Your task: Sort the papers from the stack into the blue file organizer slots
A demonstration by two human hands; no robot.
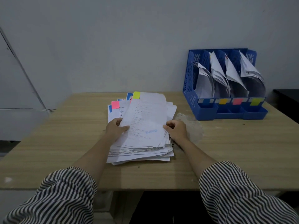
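A thick, untidy stack of papers [140, 152] lies in the middle of the wooden table [64, 143]. On top is a printed sheet [145, 120] with a yellow sticky tab at its far edge. My left hand [115, 129] pinches this top sheet's left edge, thumb on top. My right hand [176, 129] grips its right edge with curled fingers. A pink tab [115, 104] shows on a lower sheet. The blue file organizer [191, 81] stands at the back right, its slots holding papers, with blue, orange, pink and yellow labels on the front.
A grey wall runs right behind the table. A pale rough patch [192, 126] marks the tabletop right of the stack. Something dark [286, 101] stands past the table's right edge. My striped sleeves fill the bottom of the view.
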